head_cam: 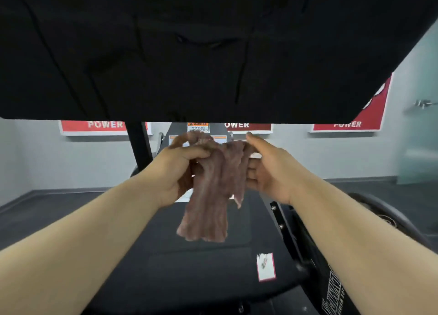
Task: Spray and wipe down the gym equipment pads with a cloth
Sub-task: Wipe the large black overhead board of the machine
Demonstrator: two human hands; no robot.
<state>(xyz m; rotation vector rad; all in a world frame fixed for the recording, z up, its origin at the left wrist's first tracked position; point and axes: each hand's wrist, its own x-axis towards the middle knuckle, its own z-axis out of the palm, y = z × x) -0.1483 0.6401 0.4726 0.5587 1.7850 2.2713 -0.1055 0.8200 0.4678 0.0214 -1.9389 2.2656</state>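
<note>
A brownish-pink cloth [211,196] hangs bunched in front of me, held up by both hands at its top. My left hand [175,170] grips its upper left part with curled fingers. My right hand [265,170] pinches the upper right edge between thumb and fingers. A large black pad [213,49] fills the whole upper half of the view, above the hands. Below the cloth lies a dark seat pad [189,267]. No spray bottle is in sight.
A small white card with a red border [266,266] lies on the seat pad at lower right. A black machine frame [308,255] runs along the right, a black post [139,144] stands behind my left hand. Red posters hang on the far wall.
</note>
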